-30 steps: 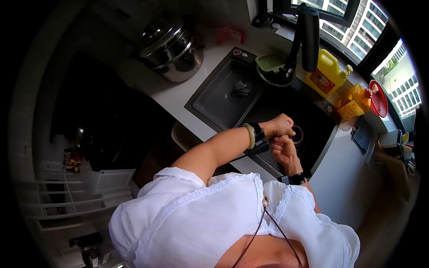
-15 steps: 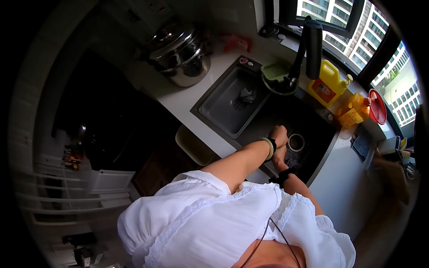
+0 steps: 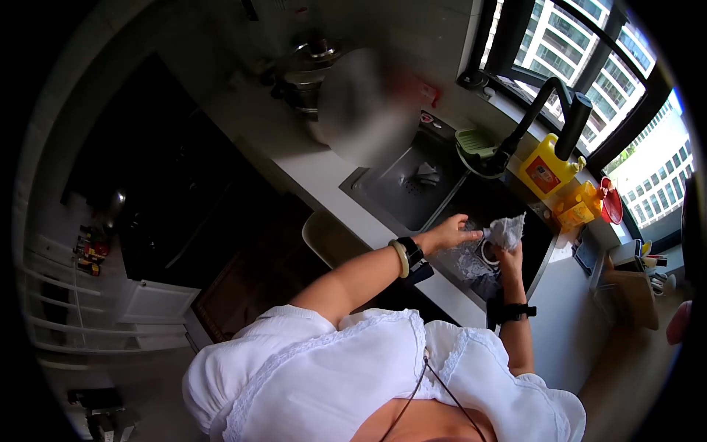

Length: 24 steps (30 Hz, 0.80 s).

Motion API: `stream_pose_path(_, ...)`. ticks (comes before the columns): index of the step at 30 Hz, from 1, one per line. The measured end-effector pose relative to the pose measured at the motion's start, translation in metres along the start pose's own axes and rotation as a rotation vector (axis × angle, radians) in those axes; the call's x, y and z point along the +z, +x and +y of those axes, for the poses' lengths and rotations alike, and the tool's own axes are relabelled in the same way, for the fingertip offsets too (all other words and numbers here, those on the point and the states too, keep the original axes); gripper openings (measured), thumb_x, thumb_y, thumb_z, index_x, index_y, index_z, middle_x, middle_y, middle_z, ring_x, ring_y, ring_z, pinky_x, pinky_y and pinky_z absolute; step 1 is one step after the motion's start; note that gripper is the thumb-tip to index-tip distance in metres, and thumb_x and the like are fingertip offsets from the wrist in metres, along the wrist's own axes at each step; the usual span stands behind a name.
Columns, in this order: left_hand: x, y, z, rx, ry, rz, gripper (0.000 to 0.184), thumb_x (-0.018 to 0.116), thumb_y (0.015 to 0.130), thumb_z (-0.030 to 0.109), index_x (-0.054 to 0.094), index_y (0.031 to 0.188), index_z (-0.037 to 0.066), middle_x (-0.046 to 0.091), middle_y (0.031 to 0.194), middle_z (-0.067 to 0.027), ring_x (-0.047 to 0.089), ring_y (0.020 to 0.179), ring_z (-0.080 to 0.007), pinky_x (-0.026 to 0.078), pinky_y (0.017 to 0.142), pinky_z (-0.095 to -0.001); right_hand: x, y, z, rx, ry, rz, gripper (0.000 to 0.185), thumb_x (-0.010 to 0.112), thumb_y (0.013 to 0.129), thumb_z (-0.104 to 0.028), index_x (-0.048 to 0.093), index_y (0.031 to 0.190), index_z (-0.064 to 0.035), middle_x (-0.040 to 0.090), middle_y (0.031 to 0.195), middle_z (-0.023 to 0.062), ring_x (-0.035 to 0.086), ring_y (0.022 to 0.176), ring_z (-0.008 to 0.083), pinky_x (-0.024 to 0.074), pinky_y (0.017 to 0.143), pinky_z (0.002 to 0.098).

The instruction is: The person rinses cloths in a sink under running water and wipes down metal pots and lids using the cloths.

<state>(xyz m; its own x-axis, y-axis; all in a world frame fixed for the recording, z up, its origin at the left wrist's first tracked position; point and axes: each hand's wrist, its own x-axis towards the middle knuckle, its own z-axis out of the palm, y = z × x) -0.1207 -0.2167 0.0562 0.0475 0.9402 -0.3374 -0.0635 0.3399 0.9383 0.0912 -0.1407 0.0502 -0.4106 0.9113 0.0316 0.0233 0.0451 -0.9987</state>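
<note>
In the head view, my right hand (image 3: 509, 259) is closed around a crumpled, pale grey cloth (image 3: 507, 231) above the dark right basin (image 3: 477, 193). My left hand (image 3: 449, 233) is just left of the cloth, thumb and fingers apart. Its fingertips reach close to the cloth's edge; whether they touch it I cannot make out. Below both hands, whitish water or foam (image 3: 475, 269) shows around the drain, which the right hand and cloth partly cover. A second grey rag (image 3: 426, 174) lies in the left basin (image 3: 398, 193).
A black faucet (image 3: 541, 103) arches behind the basins, beside a green dish rack (image 3: 477, 144). Yellow jug (image 3: 546, 169), orange bottle (image 3: 577, 209) and red basket (image 3: 610, 200) line the windowsill side. Steel pots (image 3: 305, 77) stand at the back left, partly behind a blurred pale patch.
My hands were together low over the drain and have separated. The right hand has lifted the cloth into sight; the left has drawn leftward. The view has shifted, and a blurred pale patch appeared.
</note>
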Motion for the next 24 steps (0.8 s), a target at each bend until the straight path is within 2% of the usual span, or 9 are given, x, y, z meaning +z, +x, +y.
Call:
stream_pose_path(1,-0.009,-0.016,0.001,0.067,-0.113,0.036,0.085,0.075,0.082,0.033,0.029,0.143,-0.004,0.044,0.138,-0.0249,0.051,0.121,-0.03,0.05,0.091,-0.038,0.025,-0.002,-0.019,-0.036,-0.057,-0.122,0.047,0.065,0.066,0.006,0.059,0.112,-0.0016,0.065,0.098,0.0056,0.063,0.088,0.0154,0.0507,0.081,0.0288)
stream_pose_path(2,-0.023,-0.039,0.009,0.116,-0.214,0.012,0.077,0.075,0.082,0.027,0.033,0.139,-0.003,0.048,0.132,-0.0221,0.054,0.117,-0.0279,0.05,0.091,-0.0366,0.062,-0.011,-0.02,-0.113,-0.084,-0.022,0.059,0.067,0.073,0.004,0.046,0.127,-0.0017,0.061,0.11,0.0086,0.06,0.096,0.0171,0.0509,0.083,0.0301)
stream_pose_path(5,-0.085,-0.12,0.028,0.337,-0.429,0.031,0.053,0.073,0.081,0.008,0.045,0.124,-0.003,0.059,0.114,-0.0125,0.06,0.103,-0.0205,0.051,0.088,-0.0313,0.172,-0.045,-0.089,-0.148,0.052,-0.333,0.094,0.08,0.073,-0.003,0.024,0.148,-0.0097,0.042,0.136,0.0113,0.048,0.122,0.0225,0.0431,0.1,0.0346)
stream_pose_path(6,-0.109,-0.144,0.026,0.454,-0.445,0.114,0.045,0.073,0.08,0.001,0.048,0.118,-0.002,0.062,0.106,-0.0085,0.062,0.097,-0.0172,0.052,0.086,-0.0289,0.209,-0.059,-0.12,-0.254,0.004,-0.348,0.09,0.076,0.078,-0.006,0.019,0.149,-0.0058,0.047,0.132,0.0134,0.05,0.117,0.0199,0.045,0.096,0.0308)
stream_pose_path(8,-0.16,-0.194,0.026,0.505,-0.359,0.185,0.045,0.074,0.077,-0.001,0.05,0.116,-0.001,0.062,0.107,-0.0091,0.061,0.099,-0.0161,0.052,0.087,-0.0295,0.26,-0.068,-0.133,-0.066,0.291,-0.397,0.09,0.075,0.081,-0.008,0.017,0.149,-0.0054,0.049,0.13,0.0125,0.051,0.117,0.0193,0.042,0.098,0.0293)
stream_pose_path(10,-0.199,-0.233,0.023,0.509,-0.37,0.167,0.042,0.073,0.078,0.0,0.051,0.113,0.0,0.062,0.107,-0.0078,0.061,0.099,-0.0153,0.052,0.087,-0.03,0.309,-0.074,-0.131,-0.199,0.153,-0.37,0.056,0.071,0.086,-0.013,0.044,0.132,0.002,0.057,0.114,0.0059,0.055,0.103,0.0121,0.0458,0.087,0.0254)
stream_pose_path(13,-0.241,-0.272,0.026,0.478,-0.328,0.122,0.034,0.075,0.079,0.006,0.057,0.108,0.001,0.063,0.103,-0.0041,0.06,0.094,-0.011,0.05,0.085,-0.0273,0.355,-0.079,-0.127,-0.086,0.111,-0.416,0.024,0.064,0.09,-0.013,0.061,0.107,0.0034,0.061,0.092,-0.0011,0.053,0.081,0.0047,0.0452,0.073,0.0213)
stream_pose_path(19,-0.318,-0.282,0.034,0.294,0.136,-0.072,0.042,0.083,0.072,0.01,0.059,0.105,0.001,0.064,0.091,-0.0026,0.06,0.084,-0.0108,0.05,0.08,-0.0269,0.396,-0.051,-0.141,-0.043,0.144,-0.165,0.017,0.056,0.093,-0.011,0.063,0.101,0.0021,0.065,0.09,0.0014,0.057,0.078,0.0059,0.0463,0.068,0.0214)
stream_pose_path(24,-0.383,-0.268,0.064,0.401,0.159,-0.06,0.043,0.079,0.073,0.006,0.058,0.11,0.003,0.063,0.092,-0.0058,0.061,0.082,-0.0114,0.051,0.078,-0.027,0.429,0.003,-0.157,0.008,0.436,-0.165,0.014,0.054,0.093,-0.007,0.062,0.101,0.0016,0.066,0.091,0.0052,0.063,0.078,0.0101,0.0511,0.071,0.0249)
